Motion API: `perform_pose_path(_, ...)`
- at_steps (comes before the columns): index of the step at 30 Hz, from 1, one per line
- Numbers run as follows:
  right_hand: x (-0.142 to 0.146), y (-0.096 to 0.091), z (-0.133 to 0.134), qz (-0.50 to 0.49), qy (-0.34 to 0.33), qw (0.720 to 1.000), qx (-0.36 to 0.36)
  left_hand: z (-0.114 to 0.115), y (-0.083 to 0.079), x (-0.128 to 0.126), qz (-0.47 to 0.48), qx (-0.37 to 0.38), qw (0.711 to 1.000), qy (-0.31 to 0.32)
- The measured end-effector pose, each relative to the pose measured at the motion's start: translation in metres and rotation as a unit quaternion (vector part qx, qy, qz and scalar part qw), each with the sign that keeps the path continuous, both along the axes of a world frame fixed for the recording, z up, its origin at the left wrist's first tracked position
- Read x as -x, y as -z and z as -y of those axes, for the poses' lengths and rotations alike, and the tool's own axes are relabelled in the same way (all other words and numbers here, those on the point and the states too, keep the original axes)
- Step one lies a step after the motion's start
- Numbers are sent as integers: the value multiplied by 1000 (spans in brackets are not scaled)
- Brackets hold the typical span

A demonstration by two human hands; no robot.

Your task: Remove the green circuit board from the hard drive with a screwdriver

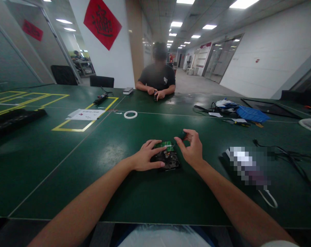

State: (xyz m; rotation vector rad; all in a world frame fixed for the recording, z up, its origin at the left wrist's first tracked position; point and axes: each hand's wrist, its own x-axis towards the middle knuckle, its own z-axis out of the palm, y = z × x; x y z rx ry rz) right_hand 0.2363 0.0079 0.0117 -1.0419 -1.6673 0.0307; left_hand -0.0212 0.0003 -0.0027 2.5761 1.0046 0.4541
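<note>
A black hard disk drive (168,161) with a green circuit board (166,145) at its far end lies on the table in front of me. My left hand (146,156) rests across the drive's left side. Its fingers and thumb are stretched apart, one fingertip reaching the board. At the drive's right far corner, my right hand (192,148) pinches a short dark handle, which looks like a screwdriver (181,134), between thumb and fingers. The tool leans down toward the board's edge; whether its tip touches a screw is too small to tell.
A white tape roll (130,115) and a paper sheet (86,115) lie beyond on the green table (134,202). To the right are a blurred-out object (248,166), black cables (290,154) and a blue tray (252,114). A person (156,77) sits across, holding something dark.
</note>
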Motion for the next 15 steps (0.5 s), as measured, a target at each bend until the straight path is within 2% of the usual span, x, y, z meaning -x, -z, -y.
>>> perform_pose_path(5, -1, 2, -5, -25, -91, 996, -3, 0, 1, 0, 10, -10, 1000, 0)
perform_pose_path(7, 0, 3, -5, -47, -105, 993, 6, 0, 2, 0, 11, -10, 1000, -1)
perform_pose_path(11, 2, 5, -6, -58, -89, 994, 3, 0, 2, 0, 7, -9, 1000, -1)
perform_pose_path(15, -1, 4, -7, -11, -15, 999, -45, -1, 3, 0, 3, -7, 1000, 0)
